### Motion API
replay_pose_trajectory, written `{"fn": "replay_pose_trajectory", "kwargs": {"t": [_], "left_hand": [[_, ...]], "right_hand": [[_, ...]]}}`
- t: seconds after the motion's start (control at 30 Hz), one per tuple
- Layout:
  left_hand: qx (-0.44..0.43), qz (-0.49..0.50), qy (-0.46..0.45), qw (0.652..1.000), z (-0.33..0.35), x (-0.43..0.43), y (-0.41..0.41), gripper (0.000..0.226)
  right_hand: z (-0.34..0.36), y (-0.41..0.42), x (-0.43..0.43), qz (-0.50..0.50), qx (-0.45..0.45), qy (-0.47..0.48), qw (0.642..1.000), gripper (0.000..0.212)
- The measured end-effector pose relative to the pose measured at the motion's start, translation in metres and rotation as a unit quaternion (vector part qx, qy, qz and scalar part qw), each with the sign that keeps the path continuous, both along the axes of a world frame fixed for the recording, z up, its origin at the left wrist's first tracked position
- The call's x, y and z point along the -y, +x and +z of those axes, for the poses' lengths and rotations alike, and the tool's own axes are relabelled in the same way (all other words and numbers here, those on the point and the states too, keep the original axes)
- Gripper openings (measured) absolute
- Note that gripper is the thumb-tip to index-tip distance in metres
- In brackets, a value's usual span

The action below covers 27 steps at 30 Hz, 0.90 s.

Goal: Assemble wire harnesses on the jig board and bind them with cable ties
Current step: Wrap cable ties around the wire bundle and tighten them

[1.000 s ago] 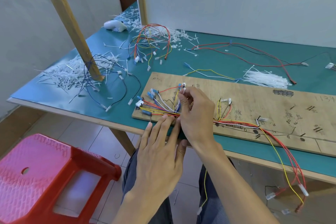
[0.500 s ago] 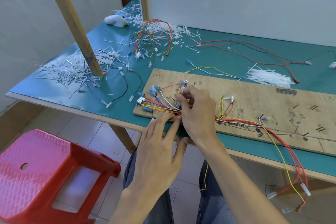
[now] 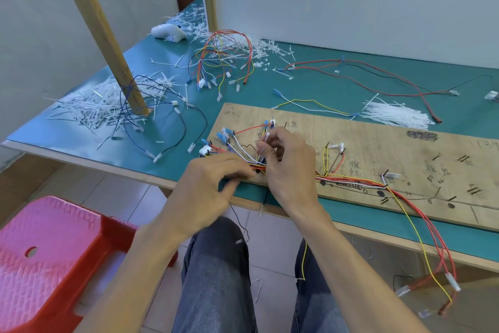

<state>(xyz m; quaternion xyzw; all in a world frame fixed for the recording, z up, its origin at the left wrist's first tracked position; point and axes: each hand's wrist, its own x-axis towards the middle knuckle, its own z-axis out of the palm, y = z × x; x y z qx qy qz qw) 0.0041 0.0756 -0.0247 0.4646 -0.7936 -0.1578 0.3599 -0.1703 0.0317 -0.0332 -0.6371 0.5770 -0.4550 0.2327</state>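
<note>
A person in jeans [image 3: 216,278] sits at a green-topped desk [image 3: 167,143], a red plastic stool [image 3: 48,257] on the floor to the left. Both hands work at the left end of a wooden jig board [image 3: 378,143] lying along the desk's near edge. The left hand [image 3: 205,192], blurred, curls its fingers against a bundle of red, yellow, white and blue wires [image 3: 240,153] at the board's near edge; whether it grips them cannot be told. The right hand [image 3: 290,170] pinches a white cable tie [image 3: 266,139] upright between thumb and forefinger, just above the same bundle. From there the wires run right along the board past small pegs, then drop off its near edge, and their plugs hang below the desk [image 3: 432,238]. Beyond the board lie a sheaf of unused ties [image 3: 397,116], a yellow and white lead [image 3: 310,103], long red and black leads [image 3: 378,84] and a looped multicoloured harness [image 3: 224,62]. To the left, dark leads [image 3: 186,127] trail from a slanting wooden post [image 3: 100,30] standing in a heap of white tie offcuts [image 3: 94,108]. A small white object [image 3: 168,32] rests near the far corner.
</note>
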Motion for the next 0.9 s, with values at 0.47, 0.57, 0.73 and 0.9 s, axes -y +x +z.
{"fn": "replay_pose_trajectory", "kwargs": {"t": [0.47,0.57,0.73,0.9], "left_hand": [[0.044,-0.092,0.005,0.995,0.017,0.025,0.016,0.029],[0.046,-0.111,-0.011,0.993,0.015,0.029,0.016,0.026],[0.062,-0.130,-0.019,0.989,0.014,0.038,0.017,0.019],[-0.007,-0.028,-0.006,1.000,0.011,0.031,0.001,0.027]], "right_hand": [[0.001,0.001,-0.001,0.001,-0.077,0.007,0.997,0.006],[0.001,0.001,-0.001,0.002,-0.052,0.008,0.999,0.002],[0.000,0.001,-0.001,0.000,-0.016,0.016,1.000,0.008],[0.000,-0.001,-0.003,-0.004,-0.007,-0.002,1.000,0.001]]}}
